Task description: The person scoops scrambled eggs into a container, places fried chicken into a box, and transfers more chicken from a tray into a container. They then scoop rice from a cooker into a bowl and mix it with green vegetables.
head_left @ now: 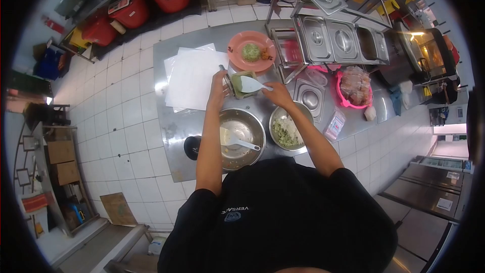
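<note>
My right hand [278, 94] is closed round the handle of a white rice paddle [250, 85], whose blade lies over a small square container [236, 90] with green food inside. On the container's left side, my left hand [218, 87] grips it; a short dark piece sticks up by the fingertips, too small to name. Just beyond is an orange plate [237, 59] bearing a green shredded mound and some orange-brown food. Nearer my body stand a steel bowl [260, 131] with a second white paddle [237, 140] in it, and another bowl [273, 130] of rice and green pieces.
White paper sheets [189, 78] lie on the steel table [169, 144] at left, with a black round object [192, 147] nearer. To the right are a steel lid [310, 98], a pink basket [346, 102] of bagged food and a rack of lidded steel pans [343, 40].
</note>
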`<state>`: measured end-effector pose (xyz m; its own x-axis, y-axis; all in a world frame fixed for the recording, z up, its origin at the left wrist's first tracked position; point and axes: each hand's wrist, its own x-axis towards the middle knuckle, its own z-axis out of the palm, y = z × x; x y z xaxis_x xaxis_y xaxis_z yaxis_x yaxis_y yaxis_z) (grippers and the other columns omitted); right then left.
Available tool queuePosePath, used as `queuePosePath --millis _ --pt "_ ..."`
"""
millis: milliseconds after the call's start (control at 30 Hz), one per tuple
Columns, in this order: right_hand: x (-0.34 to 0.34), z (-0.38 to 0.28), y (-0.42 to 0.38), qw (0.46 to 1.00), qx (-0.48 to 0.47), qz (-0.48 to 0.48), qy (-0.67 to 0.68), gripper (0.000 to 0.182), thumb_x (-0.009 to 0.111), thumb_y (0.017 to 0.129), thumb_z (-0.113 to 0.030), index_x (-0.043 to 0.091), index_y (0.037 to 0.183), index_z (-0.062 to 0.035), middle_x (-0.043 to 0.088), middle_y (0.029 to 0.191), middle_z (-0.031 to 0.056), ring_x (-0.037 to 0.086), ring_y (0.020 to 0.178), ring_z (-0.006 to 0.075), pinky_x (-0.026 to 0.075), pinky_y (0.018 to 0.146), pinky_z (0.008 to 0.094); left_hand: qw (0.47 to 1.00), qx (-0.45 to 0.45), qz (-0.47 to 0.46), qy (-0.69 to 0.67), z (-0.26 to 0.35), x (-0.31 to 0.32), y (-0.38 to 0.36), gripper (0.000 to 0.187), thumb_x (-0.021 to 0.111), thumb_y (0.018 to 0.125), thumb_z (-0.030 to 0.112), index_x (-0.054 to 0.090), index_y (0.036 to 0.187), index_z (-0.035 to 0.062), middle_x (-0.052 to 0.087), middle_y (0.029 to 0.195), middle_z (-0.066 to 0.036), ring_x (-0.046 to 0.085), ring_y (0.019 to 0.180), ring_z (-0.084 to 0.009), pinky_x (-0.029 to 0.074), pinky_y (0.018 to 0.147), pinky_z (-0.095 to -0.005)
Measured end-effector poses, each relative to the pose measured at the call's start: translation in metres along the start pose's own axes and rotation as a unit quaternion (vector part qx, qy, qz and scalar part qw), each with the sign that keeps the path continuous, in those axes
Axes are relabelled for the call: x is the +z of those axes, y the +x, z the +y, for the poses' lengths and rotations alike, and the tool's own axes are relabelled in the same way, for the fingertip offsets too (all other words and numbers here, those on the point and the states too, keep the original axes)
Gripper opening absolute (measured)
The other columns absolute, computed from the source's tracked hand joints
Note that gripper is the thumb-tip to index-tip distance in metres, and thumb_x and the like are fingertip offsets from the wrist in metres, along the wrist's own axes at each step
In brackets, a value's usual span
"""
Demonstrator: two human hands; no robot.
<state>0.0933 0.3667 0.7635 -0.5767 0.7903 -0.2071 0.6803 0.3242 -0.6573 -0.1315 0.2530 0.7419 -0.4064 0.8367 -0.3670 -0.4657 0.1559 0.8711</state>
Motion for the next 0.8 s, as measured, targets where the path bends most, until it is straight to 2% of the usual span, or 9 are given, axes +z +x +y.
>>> queuePosePath --millis 267,333,433,533,633,800 --pt "-0.018 0.017 -0.010 0.998 -0.012 0.015 0.064 0.038 0.066 0.083 -0.033 0.071 0.110 -0.0071 0.070 0.106 0.0174 0.065 0.104 0.0334 0.047 0.093 0.0390 0.996 0.063 0.019 0.066 0.008 0.012 -0.003 0.069 0.060 0.084 0.047 0.038 0.138 0.0090 0.046 0.124 -0.010 0.049 0.112 -0.0246 0.041 0.094 -0.0376" --pt "-0.021 0.020 -0.011 0.998 -0.016 0.020 0.065 0.038 0.066 0.083 -0.034 0.071 0.110 -0.0069 0.070 0.106 0.0173 0.065 0.104 0.0329 0.047 0.093 0.0382 0.997 0.040 0.037 0.050 0.017 0.021 -0.007 0.073 0.061 0.084 0.046 0.038 0.139 0.0041 0.048 0.124 -0.013 0.049 0.114 -0.0265 0.040 0.097 -0.0378" --pt "-0.029 0.017 -0.018 0.997 -0.007 0.011 0.079 0.039 0.066 0.084 -0.035 0.070 0.110 -0.0056 0.069 0.108 0.0173 0.065 0.105 0.0326 0.047 0.093 0.0375 0.992 0.076 0.052 0.089 -0.015 0.004 0.031 0.078 0.065 0.083 0.043 0.038 0.139 -0.0039 0.048 0.126 -0.018 0.047 0.119 -0.0315 0.038 0.102 -0.0380" --pt "-0.033 0.019 -0.028 0.996 -0.023 0.037 0.076 0.041 0.065 0.084 -0.035 0.069 0.111 -0.0043 0.069 0.108 0.0175 0.064 0.105 0.0321 0.047 0.093 0.0376 0.980 0.124 0.087 0.129 -0.017 0.010 0.043 0.081 0.071 0.081 0.039 0.039 0.137 -0.0094 0.046 0.130 -0.023 0.045 0.123 -0.0343 0.036 0.105 -0.0383" --pt "-0.034 0.038 -0.034 0.991 -0.030 0.056 0.118 0.042 0.065 0.085 -0.036 0.069 0.112 -0.0041 0.069 0.108 0.0177 0.064 0.105 0.0317 0.047 0.092 0.0380 0.962 0.178 0.102 0.183 0.011 0.033 0.033 0.084 0.075 0.078 0.038 0.038 0.137 -0.0098 0.043 0.133 -0.025 0.044 0.124 -0.0344 0.035 0.105 -0.0397" --pt "-0.072 0.034 -0.090 0.987 0.031 0.074 0.137 0.043 0.066 0.085 -0.036 0.068 0.112 -0.0025 0.069 0.107 0.0187 0.065 0.103 0.0313 0.048 0.091 0.0372 0.912 0.235 0.037 0.334 0.014 0.037 0.057 0.086 0.076 0.076 0.042 0.040 0.135 -0.0104 0.038 0.136 -0.028 0.041 0.127 -0.0377 0.035 0.106 -0.0410"
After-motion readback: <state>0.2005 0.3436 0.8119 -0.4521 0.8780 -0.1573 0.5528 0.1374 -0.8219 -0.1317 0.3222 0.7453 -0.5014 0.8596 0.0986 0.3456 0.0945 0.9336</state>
